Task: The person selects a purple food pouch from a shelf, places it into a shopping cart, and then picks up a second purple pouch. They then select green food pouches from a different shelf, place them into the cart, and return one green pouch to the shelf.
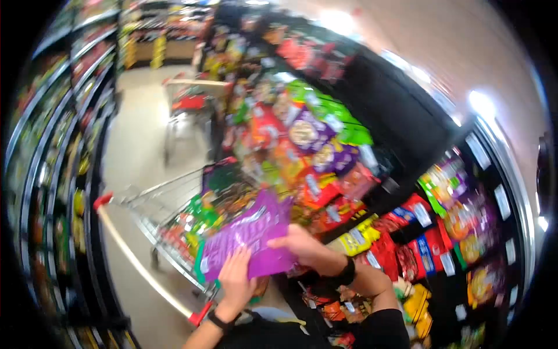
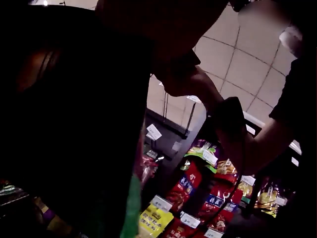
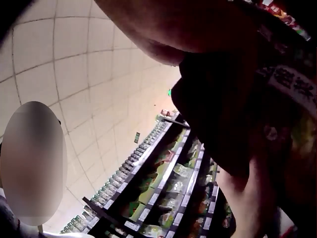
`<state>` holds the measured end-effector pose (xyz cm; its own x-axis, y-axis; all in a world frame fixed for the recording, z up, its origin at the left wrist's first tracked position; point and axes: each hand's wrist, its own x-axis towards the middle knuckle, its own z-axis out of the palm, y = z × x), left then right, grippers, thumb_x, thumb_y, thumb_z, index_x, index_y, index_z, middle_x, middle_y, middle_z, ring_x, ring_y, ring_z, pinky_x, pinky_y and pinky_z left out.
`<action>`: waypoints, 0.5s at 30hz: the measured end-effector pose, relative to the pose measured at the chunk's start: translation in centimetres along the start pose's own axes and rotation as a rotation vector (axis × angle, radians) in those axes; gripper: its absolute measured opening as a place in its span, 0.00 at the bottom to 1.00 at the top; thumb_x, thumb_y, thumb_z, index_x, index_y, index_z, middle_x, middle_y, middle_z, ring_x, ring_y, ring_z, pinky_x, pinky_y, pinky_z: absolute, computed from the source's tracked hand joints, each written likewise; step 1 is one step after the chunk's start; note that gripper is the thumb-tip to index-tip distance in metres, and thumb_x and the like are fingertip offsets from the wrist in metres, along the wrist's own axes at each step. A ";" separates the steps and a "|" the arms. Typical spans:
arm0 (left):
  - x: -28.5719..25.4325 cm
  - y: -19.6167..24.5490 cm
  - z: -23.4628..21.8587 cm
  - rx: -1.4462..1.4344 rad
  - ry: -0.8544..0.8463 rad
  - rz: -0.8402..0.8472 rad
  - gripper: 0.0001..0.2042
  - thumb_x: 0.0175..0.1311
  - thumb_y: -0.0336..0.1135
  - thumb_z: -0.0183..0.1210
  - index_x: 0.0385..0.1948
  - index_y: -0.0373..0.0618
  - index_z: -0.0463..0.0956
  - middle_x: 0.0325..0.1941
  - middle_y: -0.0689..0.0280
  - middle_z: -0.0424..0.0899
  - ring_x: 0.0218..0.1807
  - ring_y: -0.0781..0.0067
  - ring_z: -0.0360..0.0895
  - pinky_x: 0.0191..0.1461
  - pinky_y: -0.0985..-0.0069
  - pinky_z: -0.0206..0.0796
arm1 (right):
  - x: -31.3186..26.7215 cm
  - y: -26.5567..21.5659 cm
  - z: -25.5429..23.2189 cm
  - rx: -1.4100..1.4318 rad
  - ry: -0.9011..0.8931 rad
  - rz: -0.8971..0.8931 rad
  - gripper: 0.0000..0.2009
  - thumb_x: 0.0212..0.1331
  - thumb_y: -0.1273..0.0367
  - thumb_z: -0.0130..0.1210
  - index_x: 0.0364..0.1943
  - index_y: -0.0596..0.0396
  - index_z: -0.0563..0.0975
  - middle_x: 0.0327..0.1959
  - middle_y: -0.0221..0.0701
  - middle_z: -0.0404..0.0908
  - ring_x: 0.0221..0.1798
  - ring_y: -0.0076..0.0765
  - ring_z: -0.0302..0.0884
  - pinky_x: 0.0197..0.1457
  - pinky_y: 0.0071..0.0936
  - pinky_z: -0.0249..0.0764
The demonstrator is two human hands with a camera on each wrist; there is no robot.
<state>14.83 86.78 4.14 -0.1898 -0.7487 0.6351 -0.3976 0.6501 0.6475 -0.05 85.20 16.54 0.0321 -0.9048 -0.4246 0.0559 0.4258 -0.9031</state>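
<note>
In the head view, a shiny purple bag point(image 1: 247, 232) is tilted over the near right part of a shopping cart. My left hand point(image 1: 235, 282) holds its lower edge, fingers lying across the printed face. At the bag's right side my right hand point(image 1: 299, 247) grips it, thumb on the face and the other fingers hidden behind. A large dark shape fills much of the left wrist view, with my right hand point(image 2: 185, 82) in shadow beside it. The right wrist view is mostly dark, and finger details cannot be made out there.
The cart's pale handle point(image 1: 145, 270) runs along its near left side, and green packages point(image 1: 200, 215) lie inside. Another cart point(image 1: 192, 104) stands farther up the aisle. Snack bags point(image 1: 331, 136) fill the right-hand display; shelves point(image 1: 61, 139) line the left. A person point(image 3: 33, 163) appears in the right wrist view.
</note>
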 end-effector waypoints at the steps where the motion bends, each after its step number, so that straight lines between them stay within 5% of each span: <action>1: -0.2 0.6 0.0 -0.060 -0.012 0.005 0.19 0.40 0.24 0.53 0.41 0.36 0.72 0.41 0.51 0.77 0.47 0.54 0.74 0.52 0.64 0.63 | -0.9 0.9 -0.1 -0.012 -0.020 -0.041 0.06 0.48 0.75 0.53 0.32 0.59 0.74 0.28 0.28 0.76 0.29 0.25 0.74 0.34 0.23 0.71; 3: -0.7 2.4 2.1 -0.261 -0.001 -0.040 0.14 0.42 0.23 0.51 0.34 0.35 0.75 0.32 0.52 0.79 0.35 0.54 0.78 0.41 0.68 0.68 | -4.0 2.8 -3.4 0.002 0.034 -0.157 0.07 0.50 0.73 0.53 0.34 0.59 0.74 0.31 0.30 0.77 0.32 0.25 0.75 0.38 0.23 0.71; 6: -0.6 4.5 4.0 -0.362 -0.171 -0.129 0.13 0.42 0.22 0.49 0.33 0.35 0.75 0.30 0.52 0.79 0.31 0.53 0.77 0.37 0.68 0.67 | -6.6 4.8 -7.5 0.048 0.107 -0.193 0.12 0.56 0.65 0.49 0.39 0.60 0.73 0.34 0.34 0.78 0.37 0.28 0.75 0.43 0.25 0.70; 8: 1.1 9.0 4.2 -0.477 -0.282 -0.334 0.08 0.53 0.30 0.54 0.27 0.34 0.75 0.21 0.61 0.78 0.22 0.75 0.72 0.30 0.78 0.63 | -10.4 3.8 -8.8 0.155 0.186 -0.102 0.17 0.60 0.59 0.43 0.42 0.61 0.72 0.36 0.37 0.78 0.39 0.30 0.75 0.46 0.26 0.70; 10: 0.3 10.0 6.6 -0.786 -0.316 -0.478 0.11 0.57 0.34 0.54 0.27 0.33 0.75 0.21 0.69 0.77 0.24 0.83 0.67 0.30 0.81 0.61 | -13.6 6.2 -11.7 0.120 0.285 -0.363 0.21 0.64 0.57 0.33 0.44 0.62 0.70 0.38 0.42 0.77 0.41 0.37 0.75 0.47 0.29 0.70; 13: -1.3 12.2 8.9 -1.040 -0.382 -0.694 0.07 0.57 0.29 0.54 0.28 0.33 0.75 0.26 0.68 0.77 0.26 0.83 0.70 0.31 0.83 0.62 | -19.2 10.3 -15.7 0.003 0.712 -0.606 0.15 0.63 0.62 0.40 0.42 0.61 0.70 0.36 0.36 0.77 0.41 0.28 0.74 0.46 0.24 0.68; 15: -1.8 14.9 9.8 -1.173 -0.432 -0.792 0.06 0.57 0.26 0.52 0.31 0.32 0.74 0.29 0.66 0.78 0.27 0.81 0.72 0.32 0.83 0.65 | -22.4 13.1 -17.7 -0.026 0.850 -0.623 0.16 0.58 0.66 0.49 0.46 0.61 0.66 0.45 0.36 0.73 0.46 0.26 0.70 0.48 0.23 0.66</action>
<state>0.47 96.50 8.52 -0.6048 -0.7930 -0.0735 0.3729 -0.3635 0.8537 -17.72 110.93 13.12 -0.7059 -0.6737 0.2187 -0.1998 -0.1069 -0.9740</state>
